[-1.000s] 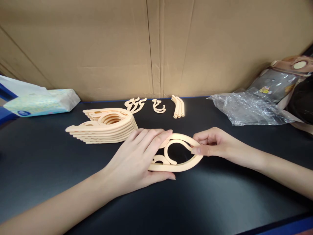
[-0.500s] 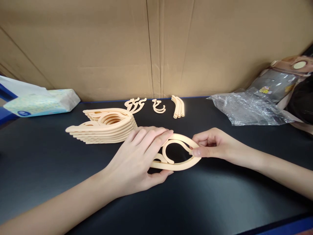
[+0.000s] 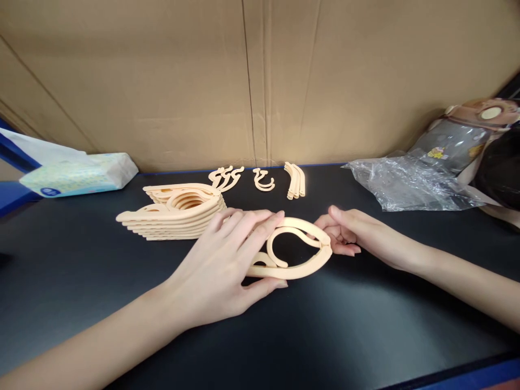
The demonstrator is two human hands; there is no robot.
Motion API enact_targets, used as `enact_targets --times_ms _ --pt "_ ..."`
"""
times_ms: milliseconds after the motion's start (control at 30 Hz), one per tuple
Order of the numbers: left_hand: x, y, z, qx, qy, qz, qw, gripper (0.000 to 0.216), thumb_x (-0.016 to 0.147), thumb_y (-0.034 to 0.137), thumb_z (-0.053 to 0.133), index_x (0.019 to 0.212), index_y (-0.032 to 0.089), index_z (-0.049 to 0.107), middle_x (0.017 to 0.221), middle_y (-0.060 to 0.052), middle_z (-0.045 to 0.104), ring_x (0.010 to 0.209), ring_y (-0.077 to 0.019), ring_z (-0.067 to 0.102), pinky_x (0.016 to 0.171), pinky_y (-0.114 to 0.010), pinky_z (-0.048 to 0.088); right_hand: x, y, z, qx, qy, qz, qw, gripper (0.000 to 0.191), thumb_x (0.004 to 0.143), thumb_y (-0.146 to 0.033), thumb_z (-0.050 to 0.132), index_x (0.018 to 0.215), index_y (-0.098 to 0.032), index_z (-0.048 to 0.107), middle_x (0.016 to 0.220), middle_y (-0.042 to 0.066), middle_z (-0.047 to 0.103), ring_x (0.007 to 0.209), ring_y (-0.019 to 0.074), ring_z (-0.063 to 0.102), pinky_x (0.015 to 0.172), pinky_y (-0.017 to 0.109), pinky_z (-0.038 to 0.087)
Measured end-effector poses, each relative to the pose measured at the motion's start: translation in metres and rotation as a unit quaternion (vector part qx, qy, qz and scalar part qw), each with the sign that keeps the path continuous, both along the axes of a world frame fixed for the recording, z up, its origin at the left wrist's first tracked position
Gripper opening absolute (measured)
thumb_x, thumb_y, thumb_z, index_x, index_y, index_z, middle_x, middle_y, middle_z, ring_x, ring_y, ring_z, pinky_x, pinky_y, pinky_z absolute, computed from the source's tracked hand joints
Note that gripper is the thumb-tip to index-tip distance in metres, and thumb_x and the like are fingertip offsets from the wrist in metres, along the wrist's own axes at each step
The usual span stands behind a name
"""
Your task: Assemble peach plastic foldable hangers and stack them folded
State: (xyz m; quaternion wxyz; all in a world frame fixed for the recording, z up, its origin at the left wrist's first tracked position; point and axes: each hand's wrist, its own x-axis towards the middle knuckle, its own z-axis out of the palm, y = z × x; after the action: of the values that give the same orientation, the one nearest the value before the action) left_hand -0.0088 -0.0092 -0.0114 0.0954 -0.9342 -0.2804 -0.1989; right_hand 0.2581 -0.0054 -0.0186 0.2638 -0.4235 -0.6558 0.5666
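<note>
Currently, the left hand (image 3: 231, 260) is clamped on the folded hanger (image 3: 300, 270) over the table (image 3: 325, 336) — right of the hanger stack (image 3: 170, 219); the right hand (image 3: 339, 233) curls at its tip, grip indeterminable; black surface extends frontward to the blue edge (image 3: 483, 374).

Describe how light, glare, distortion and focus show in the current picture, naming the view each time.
Head view: a pale sheen spreads across the black tabletop at lower right; head view: bright glints streak the clear plastic bag; head view: the tissue pack looks stretched, perhaps by a wide lens; head view: the held cream piece looks fairly sharp.
</note>
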Motion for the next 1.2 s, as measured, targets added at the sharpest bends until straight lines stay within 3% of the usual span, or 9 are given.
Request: enact_targets --times_ms 133,267,367,433,533,667,1200 --pt "-0.012 0.006 0.032 0.011 -0.03 0.029 0.999 0.063 0.09 0.051 0.058 0.14 0.016 0.042 0.133 -0.013 0.054 0.118 -0.0298 0.052 0.101 -0.044 0.039 0.006 0.008 -0.003 -0.012 -0.001 -0.042 0.999 0.06 0.096 -0.064 0.033 0.099 -0.014 0.067 0.054 -0.005 0.04 0.048 0.0093 0.027 0.047 0.026 0.018" --pt "-0.044 0.02 0.07 -0.035 -0.059 0.085 0.994 0.063 0.09 0.062 0.051 0.137 0.021 0.049 0.124 -0.007 0.058 0.108 -0.0252 0.058 0.093 -0.04 0.046 0.005 0.007 -0.001 -0.008 -0.02 -0.032 0.999 0.053 0.096 -0.059 0.041 0.101 -0.014 0.067 0.057 -0.005 0.043 0.049 0.0085 0.029 0.048 0.026 0.022" --pt "-0.077 0.036 0.081 -0.078 -0.064 0.135 0.986 0.069 0.086 0.066 0.051 0.139 0.023 0.047 0.123 -0.003 0.06 0.107 -0.0263 0.059 0.089 -0.043 0.049 0.003 0.004 0.001 0.005 -0.038 -0.006 0.999 0.044 0.095 -0.053 0.047 0.101 -0.014 0.068 0.059 -0.004 0.046 0.05 0.0081 0.031 0.049 0.025 0.027" --pt "-0.096 0.047 0.081 -0.11 -0.052 0.188 0.975 0.071 0.085 0.068 0.048 0.139 0.022 0.046 0.127 -0.002 0.06 0.112 -0.028 0.058 0.091 -0.047 0.047 0.003 0.004 0.001 0.008 -0.046 0.01 0.999 0.04 0.095 -0.05 0.05 0.101 -0.015 0.067 0.06 -0.004 0.047 0.05 0.0078 0.032 0.049 0.025 0.029" --pt "-0.112 0.058 0.075 -0.123 -0.05 0.233 0.963 0.074 0.078 0.073 0.058 0.135 0.027 0.052 0.128 -0.002 0.063 0.112 -0.03 0.059 0.091 -0.051 0.048 0.005 0.006 0.0 0.001 -0.054 0.018 0.998 0.039 0.094 -0.049 0.051 0.103 -0.015 0.067 0.061 -0.003 0.048 0.05 0.0077 0.034 0.048 0.024 0.03" --pt "-0.117 0.059 0.071 -0.115 -0.015 0.235 0.965 0.076 0.077 0.077 0.056 0.135 0.027 0.054 0.126 -0.003 0.066 0.107 -0.029 0.063 0.086 -0.046 0.053 0.006 0.008 -0.002 -0.001 -0.049 0.015 0.999 0.04 0.094 -0.05 0.05 0.103 -0.015 0.066 0.063 -0.003 0.049 0.05 0.0081 0.037 0.046 0.023 0.031" --pt "-0.119 0.055 0.063 -0.128 0.023 0.218 0.967 0.059 0.092 0.058 0.054 0.143 0.031 0.042 0.129 0.002 0.062 0.109 -0.0245 0.062 0.082 -0.03 0.052 0.007 0.01 -0.003 0.005 -0.048 0.04 0.998 0.034 0.095 -0.045 0.052 0.104 -0.015 0.066 0.064 -0.003 0.053 0.049 0.0068 0.039 0.046 0.021 0.036"
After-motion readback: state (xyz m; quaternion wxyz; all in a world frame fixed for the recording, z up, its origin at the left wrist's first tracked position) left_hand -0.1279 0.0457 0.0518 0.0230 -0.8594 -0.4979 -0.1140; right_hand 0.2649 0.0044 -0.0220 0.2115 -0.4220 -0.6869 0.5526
